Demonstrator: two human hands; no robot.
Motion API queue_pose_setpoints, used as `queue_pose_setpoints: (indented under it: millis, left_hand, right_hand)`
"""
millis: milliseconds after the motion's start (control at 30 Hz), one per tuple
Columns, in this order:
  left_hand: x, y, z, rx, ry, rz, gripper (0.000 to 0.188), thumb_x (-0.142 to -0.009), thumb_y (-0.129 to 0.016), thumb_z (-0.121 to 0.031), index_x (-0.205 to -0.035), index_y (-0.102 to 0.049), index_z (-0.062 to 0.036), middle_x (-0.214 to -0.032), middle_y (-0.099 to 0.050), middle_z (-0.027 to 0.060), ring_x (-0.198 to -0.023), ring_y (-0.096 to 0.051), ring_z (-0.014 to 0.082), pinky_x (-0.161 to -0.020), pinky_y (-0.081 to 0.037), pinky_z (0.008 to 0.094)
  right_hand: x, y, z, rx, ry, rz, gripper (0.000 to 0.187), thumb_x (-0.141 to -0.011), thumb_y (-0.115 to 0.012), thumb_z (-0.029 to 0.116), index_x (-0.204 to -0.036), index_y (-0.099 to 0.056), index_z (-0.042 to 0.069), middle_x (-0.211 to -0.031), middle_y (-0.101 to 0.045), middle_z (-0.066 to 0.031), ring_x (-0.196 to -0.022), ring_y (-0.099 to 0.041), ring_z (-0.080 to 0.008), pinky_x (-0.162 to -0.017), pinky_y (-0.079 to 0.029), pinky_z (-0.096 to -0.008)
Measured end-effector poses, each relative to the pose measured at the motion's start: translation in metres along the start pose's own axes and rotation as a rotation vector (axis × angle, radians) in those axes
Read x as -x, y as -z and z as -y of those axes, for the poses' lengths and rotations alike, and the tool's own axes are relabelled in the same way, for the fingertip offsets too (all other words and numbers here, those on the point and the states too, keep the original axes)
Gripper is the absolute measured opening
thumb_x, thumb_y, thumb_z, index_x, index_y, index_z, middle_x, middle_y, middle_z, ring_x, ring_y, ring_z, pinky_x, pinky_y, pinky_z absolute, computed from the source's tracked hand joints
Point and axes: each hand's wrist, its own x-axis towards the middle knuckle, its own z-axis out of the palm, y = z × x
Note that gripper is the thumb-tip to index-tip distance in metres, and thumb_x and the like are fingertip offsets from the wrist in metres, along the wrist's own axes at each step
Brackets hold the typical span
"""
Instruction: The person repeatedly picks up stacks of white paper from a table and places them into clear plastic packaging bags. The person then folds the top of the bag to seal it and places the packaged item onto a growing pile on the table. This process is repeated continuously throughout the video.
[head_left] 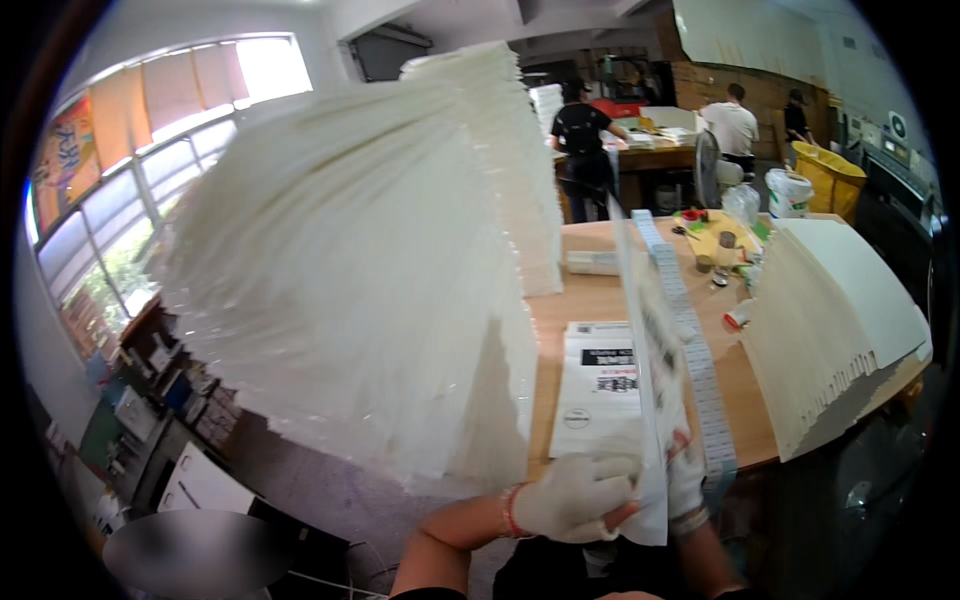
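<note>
A thin white packet of paper sheets stands on edge between my two hands, upright and seen nearly edge-on, with dark print on its right side. My left hand, in a white knit glove with bare fingertips, is closed at the packet's lower left side. On the other side my right hand, gloved too, grips the packet; the packet hides part of its fingers. Flat on the table beyond my left hand lies a white printed cover sheet with black blocks. Right of the packet runs a long strip of pale blue labels.
A tall stack of plastic-wrapped white sheets rises at the left. More large white boards lean at the table's right end. Toward the back are a roll, scissors and a glass. Several people work farther off.
</note>
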Motion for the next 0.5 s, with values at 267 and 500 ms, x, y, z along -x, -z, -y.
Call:
queue_pose_setpoints:
  millis: [267, 500]
  left_hand:
    - [-0.077, 0.186, -0.113, -0.175, 0.055, -1.032, 0.032, -0.089, -0.046, -0.011, -0.118, -0.045, 0.0030, -0.110, -0.052, 0.0146, -0.097, -0.055, 0.0231, -0.085, -0.046, 0.0293]
    - [-0.070, 0.387, -0.116, 0.029, 0.097, -1.050, 0.029, -0.094, -0.034, -0.017, -0.101, -0.046, 0.0084, -0.111, -0.052, 0.0292, -0.103, -0.055, 0.0396, -0.092, -0.049, 0.0423]
  right_hand:
    - [-0.123, -0.228, 0.281, 0.008, 0.535, 0.438, 0.032, -0.087, -0.052, 0.021, -0.110, -0.057, 0.000, -0.091, -0.060, -0.0030, -0.084, -0.054, -0.0096, -0.078, -0.042, -0.0234]
    - [-0.163, -0.431, 0.344, 0.021, 0.412, 0.910, 0.035, -0.086, -0.052, 0.039, -0.083, -0.061, 0.005, -0.074, -0.058, -0.0084, -0.059, -0.050, -0.0188, -0.058, -0.046, -0.0314]
